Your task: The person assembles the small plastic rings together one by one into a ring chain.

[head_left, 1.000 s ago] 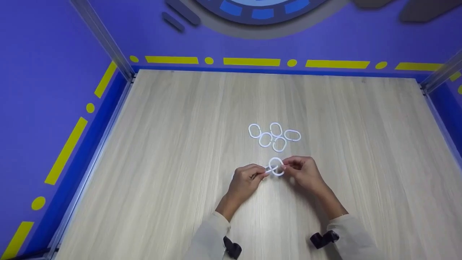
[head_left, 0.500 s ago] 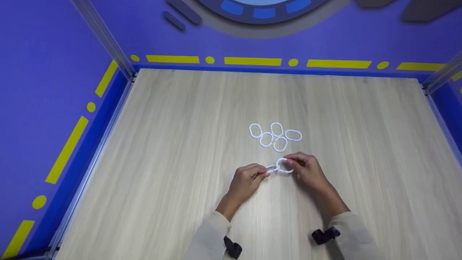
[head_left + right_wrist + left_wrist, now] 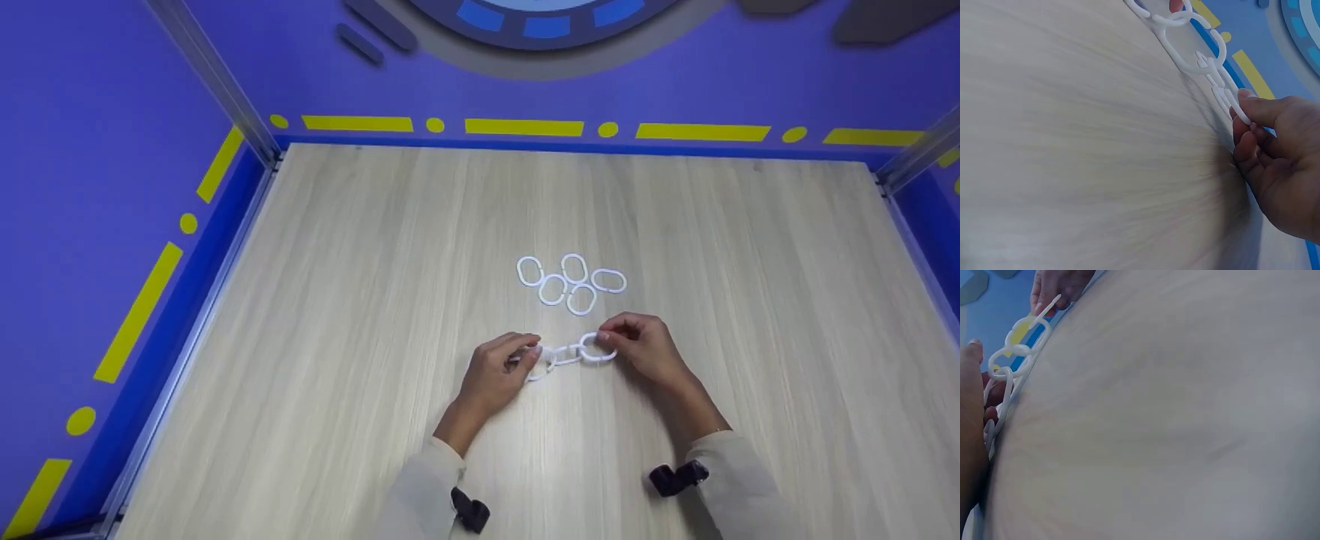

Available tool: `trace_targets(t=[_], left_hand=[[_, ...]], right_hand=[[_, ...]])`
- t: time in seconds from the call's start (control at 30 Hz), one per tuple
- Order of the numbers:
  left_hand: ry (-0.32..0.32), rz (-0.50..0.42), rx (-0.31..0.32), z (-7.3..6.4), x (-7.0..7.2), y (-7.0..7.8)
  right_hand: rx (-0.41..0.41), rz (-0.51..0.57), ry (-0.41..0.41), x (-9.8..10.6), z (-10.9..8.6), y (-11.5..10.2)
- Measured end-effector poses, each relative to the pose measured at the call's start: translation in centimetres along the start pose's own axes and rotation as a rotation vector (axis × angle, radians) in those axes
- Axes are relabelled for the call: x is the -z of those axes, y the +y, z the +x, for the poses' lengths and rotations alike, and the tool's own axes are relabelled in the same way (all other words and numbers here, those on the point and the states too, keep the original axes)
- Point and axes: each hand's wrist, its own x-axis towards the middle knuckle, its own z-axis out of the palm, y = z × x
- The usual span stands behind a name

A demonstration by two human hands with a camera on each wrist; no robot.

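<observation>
A short chain of white oval plastic rings, each with a small gap, stretches between both hands just above the table. My right hand (image 3: 646, 354) pinches the rightmost ring (image 3: 598, 360) between thumb and fingers. At the chain's other end, my left hand (image 3: 487, 379) has its fingers curled loosely about another ring (image 3: 552, 365), partly hiding it. Between these two hangs a middle ring (image 3: 1176, 57), threaded through its neighbours, as the right wrist view shows. More white links (image 3: 989, 430) hang by the left fingers in the left wrist view; their full number is hidden.
Several loose white rings (image 3: 553, 289) lie flat in a cluster on the wooden table (image 3: 375, 300), just beyond the hands. Blue panels (image 3: 525, 97) with yellow marks stand at the back and sides. A black wrist camera (image 3: 471, 511) sits on each sleeve.
My right hand has drawn its ring to the right, pulling the chain out longer. The left hand has shifted left along the chain to another ring. The loose rings stay put.
</observation>
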Motion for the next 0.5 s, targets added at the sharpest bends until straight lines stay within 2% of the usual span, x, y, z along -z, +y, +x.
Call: trace_targets(t=[0.1, 0.2, 0.27, 0.37, 0.43, 0.5], left_hand=[[0.011, 0.044, 0.034, 0.0, 0.5, -0.2], [0.052, 0.164, 0.021, 0.2, 0.8, -0.1], [0.082, 0.284, -0.034, 0.5, 0.7, 0.3], [0.092, 0.448, -0.163, 1.3, 0.0, 1.3], [0.066, 0.507, -0.257, 1.8, -0.8, 2.0], [0.02, 0.54, -0.317, 1.9, -1.7, 2.5]], right_hand=[[0.004, -0.009, -0.022, 0.0, 0.1, 0.0], [-0.008, -0.021, -0.032, 0.0, 0.1, 0.0], [-0.009, -0.036, -0.037, -0.1, 0.2, -0.1], [-0.003, -0.051, -0.043, -0.1, 0.2, 0.0], [-0.003, -0.04, -0.049, -0.1, 0.3, -0.1], [-0.016, -0.02, -0.068, -0.2, 0.4, 0.0]])
